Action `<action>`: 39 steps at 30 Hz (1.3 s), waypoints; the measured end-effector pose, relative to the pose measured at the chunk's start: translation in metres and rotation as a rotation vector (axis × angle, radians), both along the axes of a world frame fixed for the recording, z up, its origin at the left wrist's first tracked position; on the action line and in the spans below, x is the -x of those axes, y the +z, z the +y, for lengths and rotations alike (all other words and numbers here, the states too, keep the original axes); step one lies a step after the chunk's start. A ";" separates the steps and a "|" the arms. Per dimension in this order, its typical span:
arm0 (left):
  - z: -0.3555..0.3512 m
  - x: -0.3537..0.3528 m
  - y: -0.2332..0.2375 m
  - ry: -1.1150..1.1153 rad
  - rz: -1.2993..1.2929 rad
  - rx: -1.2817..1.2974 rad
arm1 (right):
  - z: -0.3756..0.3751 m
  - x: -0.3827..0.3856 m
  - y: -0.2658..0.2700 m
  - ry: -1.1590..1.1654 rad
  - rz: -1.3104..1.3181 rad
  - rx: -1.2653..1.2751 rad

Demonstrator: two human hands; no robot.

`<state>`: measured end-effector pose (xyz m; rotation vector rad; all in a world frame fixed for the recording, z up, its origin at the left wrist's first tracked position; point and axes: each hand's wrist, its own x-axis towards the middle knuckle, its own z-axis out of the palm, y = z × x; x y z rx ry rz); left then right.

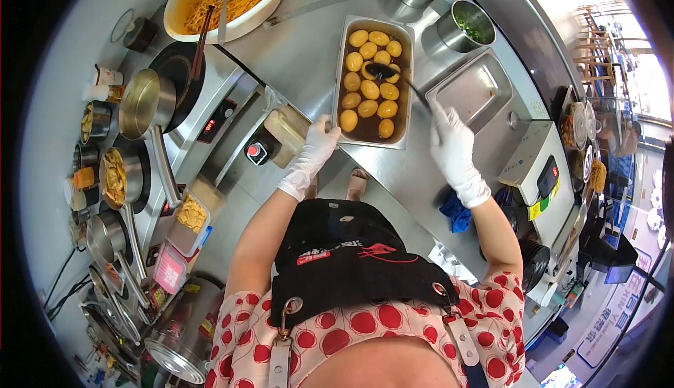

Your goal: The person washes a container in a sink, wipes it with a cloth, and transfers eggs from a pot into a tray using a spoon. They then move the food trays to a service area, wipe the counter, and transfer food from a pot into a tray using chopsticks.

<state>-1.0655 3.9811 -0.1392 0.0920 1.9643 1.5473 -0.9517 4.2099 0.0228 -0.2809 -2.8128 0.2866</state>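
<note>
A steel tray (338, 82) of brown liquid holds several peeled eggs (369, 89). My left hand (321, 142), in a white glove, is closed on the tray's near left corner. To the right of the tray, my right hand (451, 142), also gloved, grips the handle of a black spoon (381, 70). The spoon's bowl is among the eggs, near the middle of the tray. Its handle slopes over the tray's right edge up to my fingers.
An empty steel tray (449, 96) lies right of the eggs. Steel pots (467, 26) stand behind it. A white bowl of orange shreds (274, 2) is at the upper left. Pans with long handles (163, 167) line the left side. A blue cloth (456, 211) lies at the right.
</note>
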 end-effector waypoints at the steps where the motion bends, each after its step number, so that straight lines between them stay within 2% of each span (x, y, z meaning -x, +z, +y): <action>1: 0.000 0.000 -0.001 -0.002 -0.001 0.002 | -0.007 -0.009 0.000 0.048 -0.020 0.011; 4: 0.001 -0.001 0.007 0.006 0.045 0.025 | -0.027 -0.029 -0.006 0.106 -0.101 0.007; 6: 0.002 -0.002 0.023 0.045 -0.055 0.006 | -0.038 -0.036 -0.014 0.135 -0.189 -0.090; 9: 0.000 0.002 -0.004 -0.042 0.045 0.052 | -0.051 -0.035 -0.018 0.171 -0.223 -0.222; 11: 0.001 0.001 0.010 -0.030 -0.015 0.036 | -0.057 -0.034 -0.027 0.186 -0.233 -0.300; 12: 0.002 0.001 0.016 -0.015 -0.077 0.020 | -0.062 -0.034 -0.029 0.186 -0.232 -0.299; 18: 0.001 0.001 0.021 -0.018 -0.081 0.018 | -0.070 -0.040 -0.034 0.162 -0.310 -0.263; 23: 0.001 0.003 0.010 -0.047 -0.072 0.004 | -0.065 -0.046 -0.024 0.119 -0.337 -0.123; 33: 0.002 0.002 0.028 -0.038 -0.064 0.034 | -0.057 -0.058 -0.006 0.196 -0.303 -0.202; 35: 0.002 0.002 0.037 -0.057 -0.030 0.061 | -0.051 -0.056 -0.003 0.130 -0.362 -0.035; 36: 0.002 0.003 0.040 -0.074 0.002 0.091 | -0.045 -0.055 -0.004 0.131 -0.361 -0.035; 39: 0.002 0.001 0.011 0.006 -0.034 -0.006 | -0.021 -0.046 -0.013 0.045 -0.224 0.395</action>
